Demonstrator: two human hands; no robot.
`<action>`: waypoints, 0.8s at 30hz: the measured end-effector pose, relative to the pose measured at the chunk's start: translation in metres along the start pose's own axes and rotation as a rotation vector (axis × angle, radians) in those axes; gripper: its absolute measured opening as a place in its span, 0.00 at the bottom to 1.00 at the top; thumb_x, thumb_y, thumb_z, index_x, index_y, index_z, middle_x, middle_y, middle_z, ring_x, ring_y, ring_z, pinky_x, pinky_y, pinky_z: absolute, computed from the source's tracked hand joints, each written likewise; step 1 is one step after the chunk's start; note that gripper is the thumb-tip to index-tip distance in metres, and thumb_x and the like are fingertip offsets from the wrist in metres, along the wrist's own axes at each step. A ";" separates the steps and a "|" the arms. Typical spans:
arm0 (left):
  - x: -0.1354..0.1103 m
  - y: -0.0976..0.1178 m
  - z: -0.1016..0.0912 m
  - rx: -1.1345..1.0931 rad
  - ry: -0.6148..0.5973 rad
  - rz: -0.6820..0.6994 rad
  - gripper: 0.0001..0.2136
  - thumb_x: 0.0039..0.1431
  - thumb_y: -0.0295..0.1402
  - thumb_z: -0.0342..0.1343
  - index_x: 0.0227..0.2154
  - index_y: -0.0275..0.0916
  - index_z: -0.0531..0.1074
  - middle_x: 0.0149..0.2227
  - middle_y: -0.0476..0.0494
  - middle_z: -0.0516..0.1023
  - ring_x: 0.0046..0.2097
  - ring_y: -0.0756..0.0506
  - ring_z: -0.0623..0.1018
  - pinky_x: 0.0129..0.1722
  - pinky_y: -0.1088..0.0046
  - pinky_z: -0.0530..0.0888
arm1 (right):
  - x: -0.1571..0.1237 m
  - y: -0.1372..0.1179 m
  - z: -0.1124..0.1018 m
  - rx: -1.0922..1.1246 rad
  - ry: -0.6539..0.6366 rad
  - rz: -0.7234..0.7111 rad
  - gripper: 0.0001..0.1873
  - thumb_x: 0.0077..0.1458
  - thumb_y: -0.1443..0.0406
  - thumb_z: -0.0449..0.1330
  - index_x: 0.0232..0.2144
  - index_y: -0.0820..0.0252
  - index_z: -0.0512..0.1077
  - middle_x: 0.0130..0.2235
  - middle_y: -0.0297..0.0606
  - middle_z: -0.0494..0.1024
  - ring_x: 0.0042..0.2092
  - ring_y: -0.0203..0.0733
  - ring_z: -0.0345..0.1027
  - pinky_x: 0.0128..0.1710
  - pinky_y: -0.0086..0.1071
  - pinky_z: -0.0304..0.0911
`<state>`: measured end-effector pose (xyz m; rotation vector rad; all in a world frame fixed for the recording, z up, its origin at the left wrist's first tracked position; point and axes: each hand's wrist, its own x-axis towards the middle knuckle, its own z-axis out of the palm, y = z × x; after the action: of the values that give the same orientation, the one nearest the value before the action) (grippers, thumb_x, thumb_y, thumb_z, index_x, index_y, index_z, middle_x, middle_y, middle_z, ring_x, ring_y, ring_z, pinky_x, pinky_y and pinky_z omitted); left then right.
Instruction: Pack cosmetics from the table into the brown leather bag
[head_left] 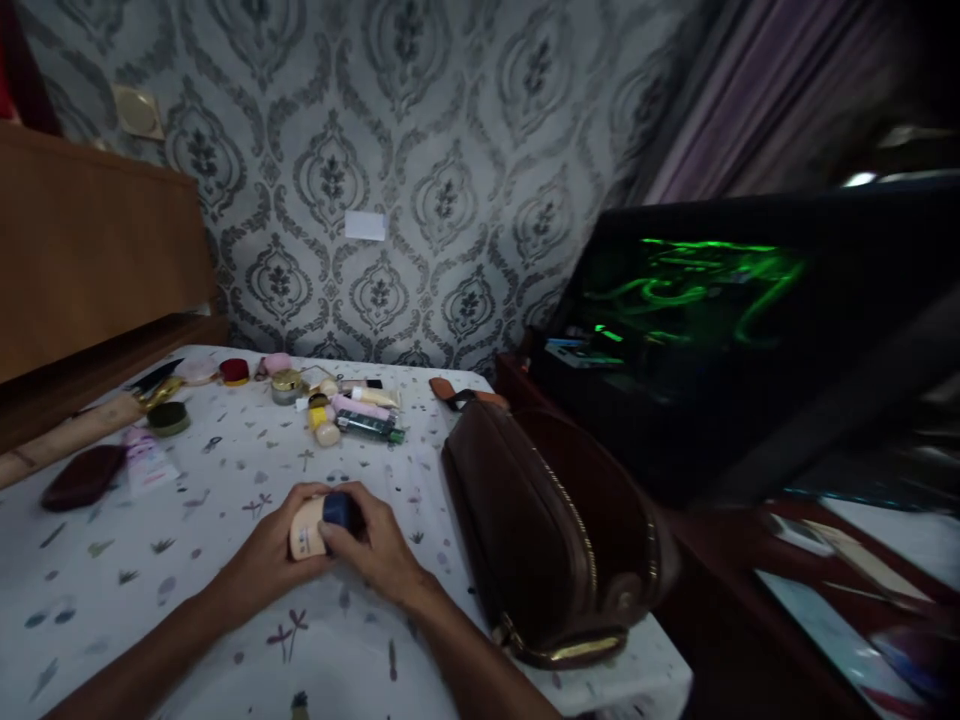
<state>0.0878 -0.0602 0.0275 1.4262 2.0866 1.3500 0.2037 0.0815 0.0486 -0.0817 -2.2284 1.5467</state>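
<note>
Both my hands meet over the white patterned tablecloth near its middle. My left hand is wrapped round the body of a small beige tube lying on its side. My right hand pinches the tube's dark blue cap with fingers and thumb. A brown leather zip bag lies closed just to the right of my right hand, near the table's right edge.
Several small cosmetics lie in a cluster at the back of the table. A dark red pouch and a pale tube lie at the left. A wooden headboard stands left. A dark case with green light stands right.
</note>
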 end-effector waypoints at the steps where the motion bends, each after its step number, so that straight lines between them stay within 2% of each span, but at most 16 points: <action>1: -0.001 -0.001 0.001 0.027 0.027 0.010 0.25 0.53 0.40 0.61 0.52 0.44 0.60 0.44 0.46 0.77 0.40 0.42 0.78 0.39 0.68 0.75 | -0.001 -0.001 0.001 0.003 0.012 -0.003 0.16 0.55 0.57 0.59 0.44 0.58 0.70 0.38 0.35 0.73 0.40 0.42 0.67 0.40 0.33 0.62; 6: 0.002 -0.001 0.004 0.203 0.142 0.140 0.24 0.51 0.39 0.62 0.51 0.47 0.65 0.48 0.46 0.78 0.44 0.40 0.80 0.42 0.70 0.77 | -0.004 -0.004 0.003 0.040 0.060 0.064 0.17 0.59 0.55 0.55 0.46 0.57 0.69 0.37 0.34 0.72 0.39 0.41 0.67 0.40 0.32 0.63; 9: 0.009 0.008 0.004 0.242 0.165 0.178 0.24 0.50 0.40 0.63 0.51 0.46 0.66 0.47 0.46 0.79 0.43 0.40 0.81 0.41 0.70 0.78 | -0.007 -0.013 -0.005 0.030 0.049 0.151 0.19 0.61 0.53 0.54 0.49 0.56 0.67 0.35 0.32 0.72 0.35 0.40 0.68 0.37 0.32 0.65; 11: 0.015 0.019 0.007 0.237 0.170 0.196 0.25 0.51 0.40 0.62 0.52 0.46 0.65 0.48 0.44 0.78 0.44 0.40 0.81 0.42 0.70 0.79 | -0.011 -0.027 -0.017 -0.035 0.062 0.157 0.19 0.61 0.53 0.55 0.51 0.55 0.66 0.35 0.33 0.72 0.37 0.41 0.69 0.38 0.33 0.65; 15: 0.027 0.048 0.019 0.152 0.191 0.229 0.28 0.55 0.43 0.60 0.56 0.45 0.60 0.50 0.43 0.77 0.44 0.41 0.81 0.41 0.69 0.79 | -0.028 -0.071 -0.046 -0.225 0.131 0.062 0.23 0.60 0.55 0.59 0.55 0.56 0.65 0.44 0.39 0.74 0.46 0.47 0.69 0.48 0.40 0.64; 19: 0.039 0.082 0.036 0.008 0.220 0.338 0.31 0.57 0.48 0.59 0.59 0.45 0.57 0.52 0.40 0.75 0.47 0.40 0.80 0.43 0.67 0.79 | -0.052 -0.113 -0.076 -0.461 0.116 -0.014 0.29 0.60 0.56 0.60 0.60 0.53 0.60 0.53 0.44 0.69 0.49 0.51 0.68 0.50 0.45 0.63; 21: 0.047 0.097 0.044 -0.005 0.168 0.401 0.30 0.60 0.48 0.56 0.61 0.44 0.56 0.55 0.38 0.73 0.51 0.39 0.78 0.45 0.66 0.79 | -0.064 -0.126 -0.091 -0.553 0.131 -0.074 0.29 0.61 0.55 0.59 0.61 0.50 0.58 0.54 0.44 0.68 0.49 0.50 0.68 0.49 0.45 0.64; 24: 0.062 0.119 0.054 0.111 0.034 0.510 0.24 0.65 0.46 0.51 0.60 0.44 0.59 0.56 0.38 0.72 0.56 0.38 0.75 0.52 0.61 0.76 | -0.076 -0.134 -0.116 -0.524 0.285 -0.170 0.29 0.61 0.55 0.58 0.61 0.54 0.57 0.52 0.44 0.69 0.49 0.48 0.67 0.49 0.41 0.64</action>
<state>0.1632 0.0301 0.1118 2.0991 1.9154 1.4489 0.3417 0.1115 0.1806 -0.2426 -2.2771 0.7796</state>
